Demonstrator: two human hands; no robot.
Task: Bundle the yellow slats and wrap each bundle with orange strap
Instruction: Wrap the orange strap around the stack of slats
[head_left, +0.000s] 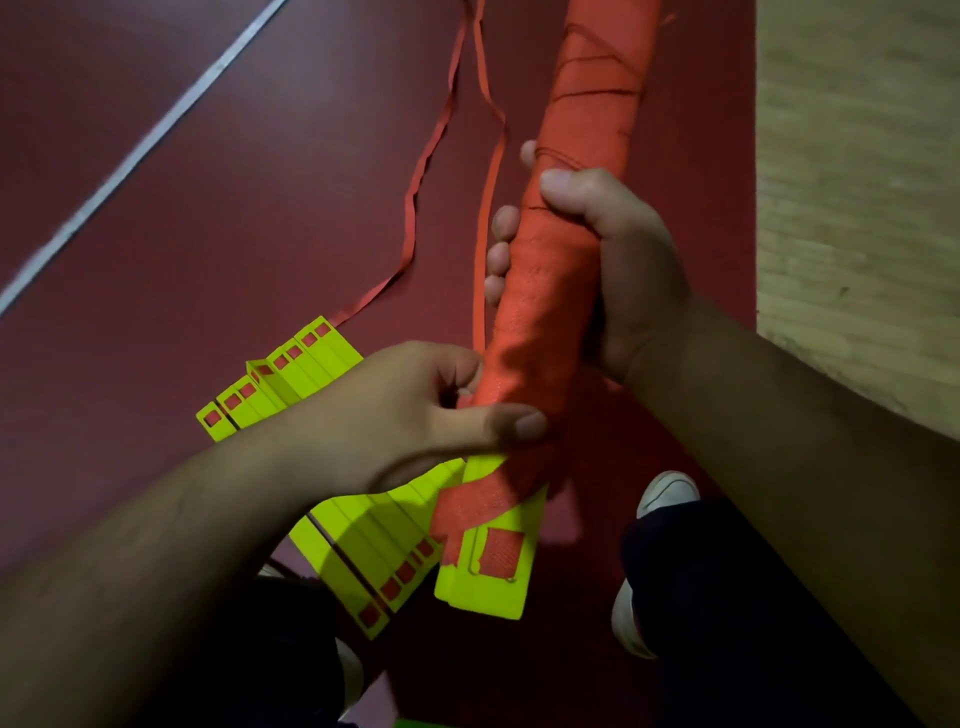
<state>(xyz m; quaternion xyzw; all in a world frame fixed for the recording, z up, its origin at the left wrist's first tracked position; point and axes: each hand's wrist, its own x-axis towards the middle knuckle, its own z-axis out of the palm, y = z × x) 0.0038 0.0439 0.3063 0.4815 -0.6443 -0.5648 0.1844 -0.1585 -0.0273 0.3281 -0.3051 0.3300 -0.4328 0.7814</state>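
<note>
Wrapping is being finished: the bundle (545, 291) is being gripped by the right hand (613, 270), strap (483, 218) pinched closed by the left hand (415, 410); tucking is probably needed next.

Indoor sports hall or gym floor, viewed from above. The dark red floor (234, 208) is smooth and matte, crossed by a single white line (140, 150) running diagonally, as on a marked court. Along the right edge the red surface ends in a straight border against pale wood-grain flooring (857, 208). The person works low over the floor; white shoes (667, 493) rest directly on the red surface. No furniture or walls are visible.
</note>
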